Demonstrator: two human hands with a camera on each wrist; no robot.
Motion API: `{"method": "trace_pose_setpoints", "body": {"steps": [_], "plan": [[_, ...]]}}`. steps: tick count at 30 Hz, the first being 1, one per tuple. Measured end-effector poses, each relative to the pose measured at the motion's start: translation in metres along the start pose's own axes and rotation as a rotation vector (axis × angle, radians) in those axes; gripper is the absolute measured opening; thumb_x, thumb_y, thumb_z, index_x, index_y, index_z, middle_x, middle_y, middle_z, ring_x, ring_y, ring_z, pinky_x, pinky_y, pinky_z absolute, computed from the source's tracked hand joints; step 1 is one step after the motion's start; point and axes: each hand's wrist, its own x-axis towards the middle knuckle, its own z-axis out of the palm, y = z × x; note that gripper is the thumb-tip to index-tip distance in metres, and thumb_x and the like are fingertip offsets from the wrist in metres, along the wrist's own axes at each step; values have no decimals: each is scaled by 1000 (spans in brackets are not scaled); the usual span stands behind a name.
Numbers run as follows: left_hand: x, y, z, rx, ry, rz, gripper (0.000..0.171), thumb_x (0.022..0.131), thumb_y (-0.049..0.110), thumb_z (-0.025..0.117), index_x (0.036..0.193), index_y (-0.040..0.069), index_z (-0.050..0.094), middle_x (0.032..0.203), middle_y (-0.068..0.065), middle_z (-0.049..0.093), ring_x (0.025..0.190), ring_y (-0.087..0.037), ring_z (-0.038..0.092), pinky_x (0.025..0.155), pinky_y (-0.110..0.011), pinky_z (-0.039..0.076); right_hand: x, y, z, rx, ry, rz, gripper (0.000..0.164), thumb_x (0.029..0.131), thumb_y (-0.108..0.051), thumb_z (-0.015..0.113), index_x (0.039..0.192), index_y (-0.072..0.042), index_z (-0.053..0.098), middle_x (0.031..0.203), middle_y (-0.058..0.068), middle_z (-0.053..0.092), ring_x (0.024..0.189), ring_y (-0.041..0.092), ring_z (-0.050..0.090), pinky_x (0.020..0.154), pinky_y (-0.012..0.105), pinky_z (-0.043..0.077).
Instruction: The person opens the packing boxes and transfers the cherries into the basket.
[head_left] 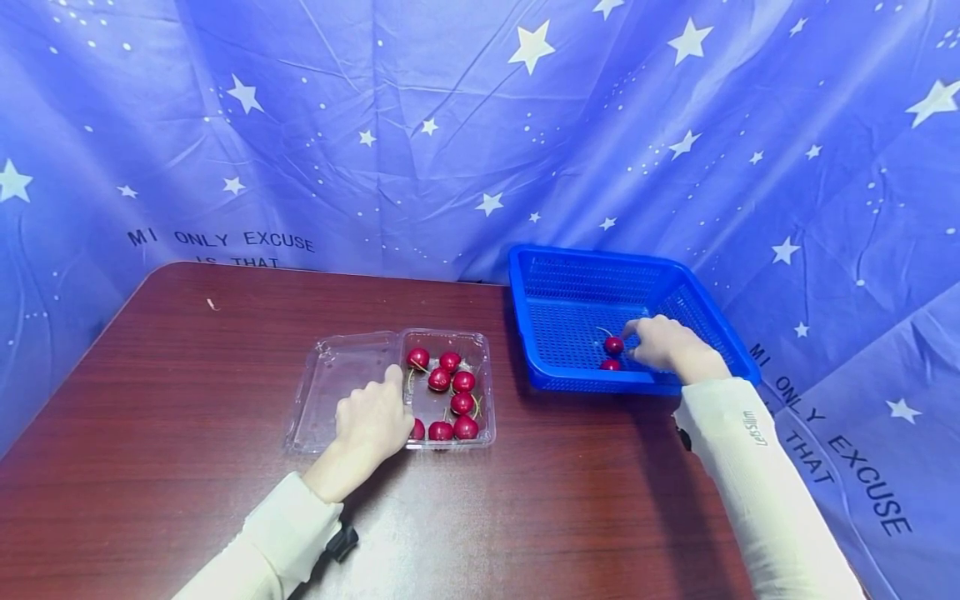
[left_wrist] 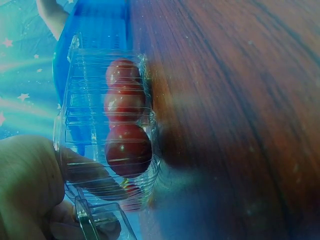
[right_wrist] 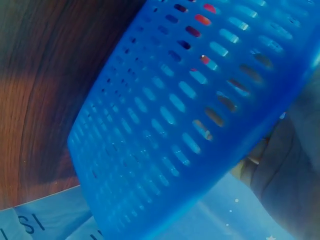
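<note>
My left hand (head_left: 377,419) grips the clear plastic clamshell box (head_left: 489,387) along its hinge side, and one finger shows through the box wall in the left wrist view. Several red cherries (head_left: 439,380) with stems sit in the box; more of them (left_wrist: 128,150) line its near wall. Inside the blue basket (head_left: 525,325), my right hand (head_left: 667,343) reaches down with bent fingers just right of a stemmed cherry (head_left: 613,344). A second cherry (head_left: 610,365) lies nearer the front wall. In the right wrist view the basket wall partly hides the fingers.
The box's lid (head_left: 330,375) lies folded open to the left on the brown wooden table (head_left: 187,400). A small pale scrap (head_left: 212,305) is at the table's far left. Blue star-printed cloth (head_left: 420,167) hangs behind and at the right.
</note>
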Motion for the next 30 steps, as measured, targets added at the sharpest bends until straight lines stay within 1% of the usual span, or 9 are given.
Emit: {"method": "trace_pose_setpoints", "body": {"steps": [4,9,16,19,24,30], "plan": [[0,-1,1,0,3,4,22,81,18,59,94,4,48,76,-26,69,67,-44,66,51,-53,50,-2,-1,-5,-12,-12,23,42,92,-20,59,128,1,57,129,37,56,109,52,54,88,70,43],[0,-1,1,-4,13,14,21,80,17,58,92,4,47,76,-26,69,67,-45,66,51,-54,50,-2,-1,-10,-5,-16,29,45,93,-24,58,129,2,56,131,37,54,117,57,48,90,72,40],[0,-1,0,-4,7,14,21,81,17,58,93,4,47,76,-26,69,67,-45,66,52,-54,50,0,-3,-18,66,20,24,46,94,-25,56,129,4,54,130,39,54,117,58,46,92,72,39],[0,-1,0,-3,9,13,21,80,17,58,93,4,47,76,-26,69,67,-45,66,52,-54,50,0,-7,-23,117,38,21,50,95,-30,56,131,4,52,130,39,54,117,57,47,92,71,40],[0,-1,0,-1,2,8,21,81,17,58,93,4,47,77,-26,70,68,-45,66,52,-54,50,-1,-12,-31,200,56,6,58,95,-40,55,134,3,49,127,37,57,113,51,53,89,67,45],[0,0,0,1,-10,2,22,81,18,58,94,4,47,78,-26,70,69,-45,66,52,-54,50,-2,-14,-39,284,94,-3,70,92,-52,53,138,1,45,130,36,55,116,51,51,90,66,43]]}}
